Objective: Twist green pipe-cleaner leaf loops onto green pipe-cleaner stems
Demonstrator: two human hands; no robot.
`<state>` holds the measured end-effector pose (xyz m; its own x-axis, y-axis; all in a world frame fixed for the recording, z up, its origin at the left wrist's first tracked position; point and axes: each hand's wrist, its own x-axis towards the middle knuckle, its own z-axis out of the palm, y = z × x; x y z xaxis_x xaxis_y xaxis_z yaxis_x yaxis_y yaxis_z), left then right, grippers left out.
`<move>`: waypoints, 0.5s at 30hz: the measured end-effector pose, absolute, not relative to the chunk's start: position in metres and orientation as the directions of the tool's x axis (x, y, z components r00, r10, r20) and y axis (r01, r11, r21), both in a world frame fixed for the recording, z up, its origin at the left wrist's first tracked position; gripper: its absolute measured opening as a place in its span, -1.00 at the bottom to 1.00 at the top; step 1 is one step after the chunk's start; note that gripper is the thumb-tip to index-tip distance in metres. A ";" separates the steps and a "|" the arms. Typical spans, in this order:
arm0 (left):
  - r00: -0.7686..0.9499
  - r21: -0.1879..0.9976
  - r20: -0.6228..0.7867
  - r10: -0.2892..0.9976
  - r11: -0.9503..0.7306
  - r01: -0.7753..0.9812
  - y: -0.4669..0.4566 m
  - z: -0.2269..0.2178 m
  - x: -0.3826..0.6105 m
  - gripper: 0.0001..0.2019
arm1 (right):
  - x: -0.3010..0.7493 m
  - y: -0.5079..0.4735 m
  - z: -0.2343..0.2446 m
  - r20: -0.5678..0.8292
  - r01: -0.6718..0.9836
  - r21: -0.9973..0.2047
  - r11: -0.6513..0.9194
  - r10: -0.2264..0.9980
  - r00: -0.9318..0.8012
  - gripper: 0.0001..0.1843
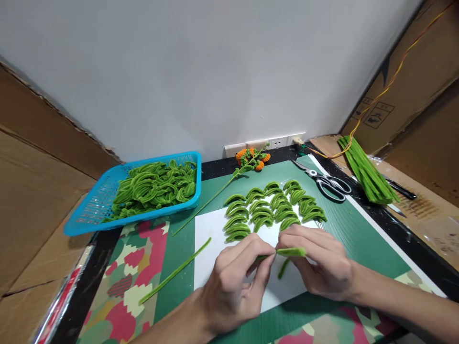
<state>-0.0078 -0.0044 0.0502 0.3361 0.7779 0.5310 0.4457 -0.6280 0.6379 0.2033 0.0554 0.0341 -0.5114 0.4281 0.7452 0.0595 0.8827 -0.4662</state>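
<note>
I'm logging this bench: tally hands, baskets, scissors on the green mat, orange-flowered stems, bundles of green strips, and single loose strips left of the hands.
Left hand, right hand: 2
Blue basket: 1
Scissors: 1
Orange-flowered stem: 1
Strip bundle: 1
Loose strip: 1
Total: 7

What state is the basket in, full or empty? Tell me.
Partly filled: green pieces are heaped in the basket, but its mesh shows at the left.

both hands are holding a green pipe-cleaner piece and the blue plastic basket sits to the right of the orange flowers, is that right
The basket's side is wrong: the head view shows the blue plastic basket to the left of the orange flowers. The left hand and right hand do hold a green pipe-cleaner piece.
</note>
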 end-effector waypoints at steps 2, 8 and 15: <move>0.410 0.483 0.602 0.686 -0.721 0.498 -0.001 0.053 -0.010 -0.70 | 0.203 0.054 0.039 0.681 0.044 -0.571 0.820 0.503 -0.532 -0.78; 0.614 0.135 0.583 0.532 -0.809 0.572 0.012 0.059 -0.014 -0.75 | 0.203 0.061 0.056 0.215 0.086 -0.938 0.335 0.759 -0.615 -0.70; 0.370 0.590 0.431 0.823 -0.567 0.574 0.013 0.055 -0.009 -0.83 | 0.206 0.066 0.049 0.145 0.121 -0.956 0.266 0.791 -0.594 -0.78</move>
<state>-0.0090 0.0131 0.0550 0.3698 0.8230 0.4312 0.5745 -0.5672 0.5901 0.2058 0.0658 0.0486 -0.5943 0.7910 0.1453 0.1206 0.2663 -0.9563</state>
